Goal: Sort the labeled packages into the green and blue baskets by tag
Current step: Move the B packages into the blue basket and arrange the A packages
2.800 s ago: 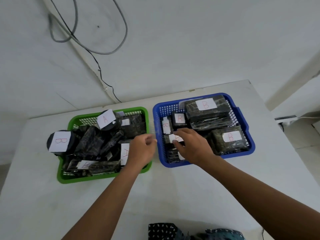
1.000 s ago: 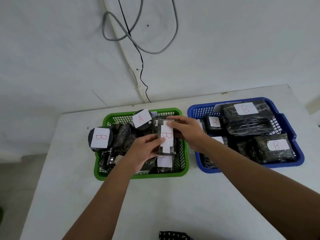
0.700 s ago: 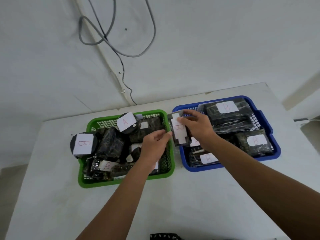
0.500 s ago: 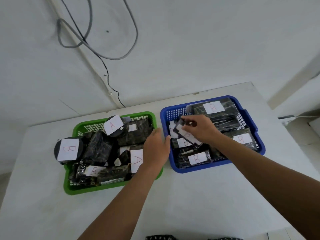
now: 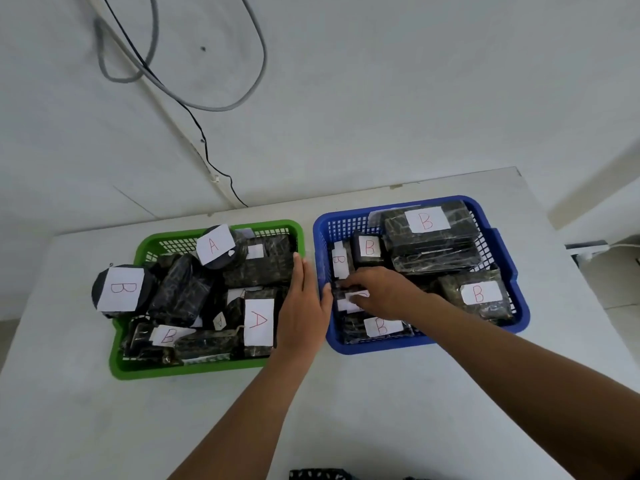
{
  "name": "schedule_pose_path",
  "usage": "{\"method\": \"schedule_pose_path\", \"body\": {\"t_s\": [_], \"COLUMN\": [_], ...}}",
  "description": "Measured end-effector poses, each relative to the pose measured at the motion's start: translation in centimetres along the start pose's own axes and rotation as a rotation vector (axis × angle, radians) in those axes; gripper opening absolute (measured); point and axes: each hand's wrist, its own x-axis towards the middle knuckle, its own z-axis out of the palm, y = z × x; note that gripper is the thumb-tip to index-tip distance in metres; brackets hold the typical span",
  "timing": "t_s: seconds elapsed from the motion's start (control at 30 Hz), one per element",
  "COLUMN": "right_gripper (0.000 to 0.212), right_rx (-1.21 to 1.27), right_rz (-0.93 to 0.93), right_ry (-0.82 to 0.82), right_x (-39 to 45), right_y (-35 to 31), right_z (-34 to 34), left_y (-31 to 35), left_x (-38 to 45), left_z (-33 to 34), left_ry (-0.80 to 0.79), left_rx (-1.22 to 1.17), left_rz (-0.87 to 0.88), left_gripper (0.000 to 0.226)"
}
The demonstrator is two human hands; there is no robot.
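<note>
The green basket (image 5: 204, 370) on the left holds several dark wrapped packages with white tags, some marked A (image 5: 258, 321) and some marked B (image 5: 121, 289). Beside it, the blue basket (image 5: 498, 237) holds several packages tagged B. My right hand (image 5: 381, 292) is inside the blue basket near its left wall, fingers curled on a small tagged package (image 5: 349, 299) lying among the others. My left hand (image 5: 303, 303) lies flat with straight fingers over the green basket's right rim, between the two baskets, holding nothing.
Both baskets stand on a white table (image 5: 346, 410) against a white wall. Grey and black cables (image 5: 194, 98) hang on the wall behind. A power strip (image 5: 588, 247) lies beyond the table's right edge. Dark patterned cloth (image 5: 322, 474) shows at the bottom edge.
My right hand carried a B-tagged package from the green basket across into the blue basket and lowered it there. My left hand let go of it and flattened over the green basket's right rim.
</note>
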Motion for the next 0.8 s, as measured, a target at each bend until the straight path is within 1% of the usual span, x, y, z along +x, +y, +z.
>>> {"method": "schedule_pose_path", "body": {"t_s": [0.2, 0.33, 0.47, 0.53, 0.6, 0.7, 0.8], "right_gripper": [0.039, 0.037, 0.033, 0.032, 0.032, 0.032, 0.034], "right_rx": [-0.019, 0.046, 0.114, 0.135, 0.14, 0.078, 0.02], "right_rz": [0.007, -0.028, -0.076, -0.082, -0.109, -0.151, -0.17], "right_ry": [0.029, 0.183, 0.325, 0.39, 0.417, 0.398, 0.315], "right_x": [-0.5, -0.3, 0.9, 1.9, 2.9, 4.6, 6.7], "right_y": [0.6, -0.3, -2.1, -3.5, -5.3, -8.7, -12.4], "right_z": [0.9, 0.6, -0.3, -0.9, -1.3, -1.5, -1.2], "left_y": [0.2, -0.2, -1.0, -1.9, -3.4, -6.7, -10.9], "left_x": [0.1, 0.5, 1.1, 1.6, 2.0, 2.6, 2.7], "left_z": [-0.8, -1.6, -2.8, -4.2, -6.1, -9.6, -11.9], "left_ry": [0.004, -0.035, -0.073, -0.078, -0.036, 0.067, 0.092], "left_rx": [-0.034, -0.079, -0.171, -0.265, -0.306, -0.136, 0.087], "left_rz": [-0.02, -0.015, -0.039, -0.009, 0.043, 0.073, 0.052], "left_gripper": [0.058, 0.059, 0.061, 0.057, 0.051, 0.046, 0.05]}}
